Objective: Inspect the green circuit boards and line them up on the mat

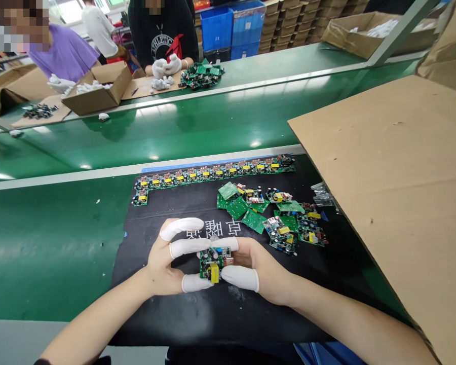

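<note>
Between my two hands, above the black mat (pixel 167 314), is a small green circuit board (pixel 209 261) with a yellow transformer on its near side. My left hand (pixel 171 258), with white finger cots, grips its left side between thumb and finger; another finger is raised. My right hand (pixel 251 263), also in finger cots, holds the right side with thumb and forefinger. Beyond them, a loose pile of circuit boards (pixel 254 220) lies to the right, some face down. A row of similar boards (pixel 213 174) runs along the mat's far edge.
A large cardboard sheet (pixel 387 167) slants over the right side. Past the green bench lies a green conveyor (pixel 213 119). Across it, people in gloves work beside a carton (pixel 99 94) and a board heap (pixel 201 76). Clear plastic pieces (pixel 322 195) lie by the cardboard.
</note>
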